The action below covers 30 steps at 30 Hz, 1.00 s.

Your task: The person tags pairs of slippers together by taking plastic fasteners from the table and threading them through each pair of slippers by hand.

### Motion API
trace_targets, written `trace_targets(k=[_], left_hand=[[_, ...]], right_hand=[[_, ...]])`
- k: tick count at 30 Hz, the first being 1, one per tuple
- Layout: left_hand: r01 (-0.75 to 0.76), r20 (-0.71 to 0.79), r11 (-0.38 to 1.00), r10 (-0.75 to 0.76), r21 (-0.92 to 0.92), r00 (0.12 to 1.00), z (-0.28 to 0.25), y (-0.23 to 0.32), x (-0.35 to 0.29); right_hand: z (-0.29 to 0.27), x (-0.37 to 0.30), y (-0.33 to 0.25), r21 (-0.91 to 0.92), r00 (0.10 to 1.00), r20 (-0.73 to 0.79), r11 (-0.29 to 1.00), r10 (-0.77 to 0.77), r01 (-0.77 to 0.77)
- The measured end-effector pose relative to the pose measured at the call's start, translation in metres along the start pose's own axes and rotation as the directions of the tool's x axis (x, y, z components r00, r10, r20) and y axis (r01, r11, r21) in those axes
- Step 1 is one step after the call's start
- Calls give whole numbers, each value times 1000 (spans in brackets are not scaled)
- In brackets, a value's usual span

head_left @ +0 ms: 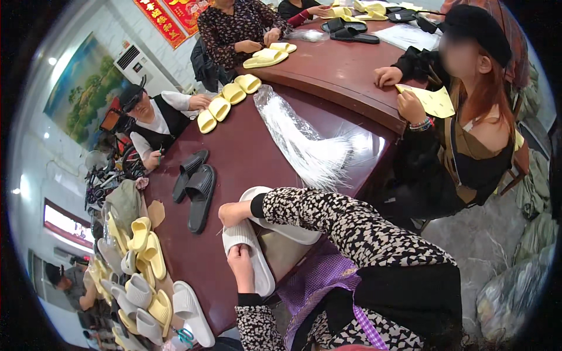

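Transparent plastic wrapping [269, 104] is holding white strands [316, 155]; left fingers [237, 253] are pinching a pale-grey ribbed slipper [259, 266]; right hand [234, 214] is hiding its fingers, grip unclear.

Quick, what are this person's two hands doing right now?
Left hand: closed on a pale grey, ribbed-strap slide sandal.
Right hand: at the same sandal's toe end; fingers mostly hidden, so its grip can't be told.
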<state>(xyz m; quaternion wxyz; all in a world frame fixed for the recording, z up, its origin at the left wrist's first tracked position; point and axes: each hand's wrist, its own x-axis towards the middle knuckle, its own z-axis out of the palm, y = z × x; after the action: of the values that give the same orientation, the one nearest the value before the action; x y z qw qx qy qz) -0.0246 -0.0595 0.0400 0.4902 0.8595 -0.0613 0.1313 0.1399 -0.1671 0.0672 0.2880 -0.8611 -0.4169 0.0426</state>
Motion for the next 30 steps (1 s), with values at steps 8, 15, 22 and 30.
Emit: trace_targets(k=[8,15,22,30], left_hand=[[18,-27,988,-22,-154,999,-12,7,-14],[-178,-270,983,185,49,945,-40,64,8],[88,-211,910,-187,-405,959,-42,58,75],[308,41,870,-318,-386,947,-23,28,87]], right_hand=[[-16,-7,-20,190,965,-241,980,102,-56],[-15,-18,-18,361,875,-477,926,84,108],[-19,-34,-47,439,842,-538,869,50,229],[-16,-38,-39,576,855,-450,816,258,57]])
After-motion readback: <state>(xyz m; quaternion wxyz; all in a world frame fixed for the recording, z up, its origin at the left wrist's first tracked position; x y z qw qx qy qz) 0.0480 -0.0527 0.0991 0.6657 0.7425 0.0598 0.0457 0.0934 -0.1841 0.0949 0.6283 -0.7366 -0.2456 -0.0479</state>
